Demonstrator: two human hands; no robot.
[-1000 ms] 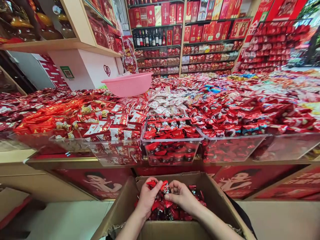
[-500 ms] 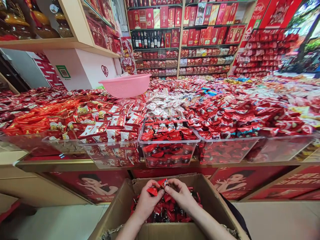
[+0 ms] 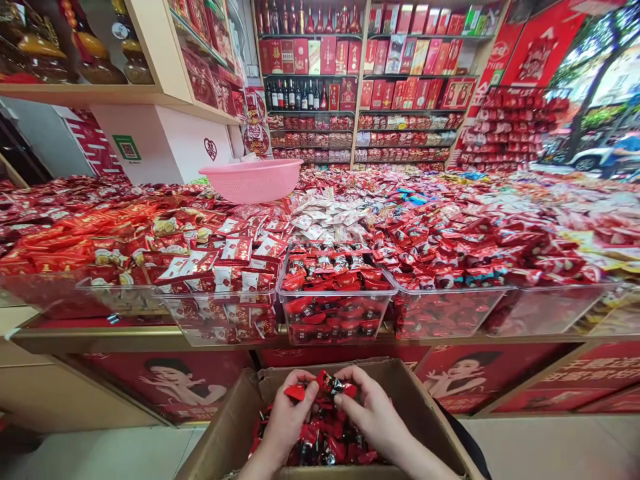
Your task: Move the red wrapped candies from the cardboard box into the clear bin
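Observation:
Both my hands are down in an open cardboard box (image 3: 235, 427) at the bottom centre. My left hand (image 3: 286, 419) and my right hand (image 3: 373, 412) are cupped together, fingers curled round a heap of red-and-black wrapped candies (image 3: 325, 387) lifted a little above the rest of the candies (image 3: 330, 447) in the box. Straight ahead, on the counter edge, a clear plastic bin (image 3: 336, 300) holds the same red-and-black candies, filled almost to its rim.
Clear bins (image 3: 220, 313) of other red sweets flank it along the gold-edged counter (image 3: 125, 333). A pink basin (image 3: 255, 179) rests on the sweets further back. Shelves (image 3: 360, 73) of red boxes and bottles line the far wall. Pale floor (image 3: 100, 453) lies left of the box.
My hands have closed together and scooped a handful of candies upward from the box. The view has tilted up slightly.

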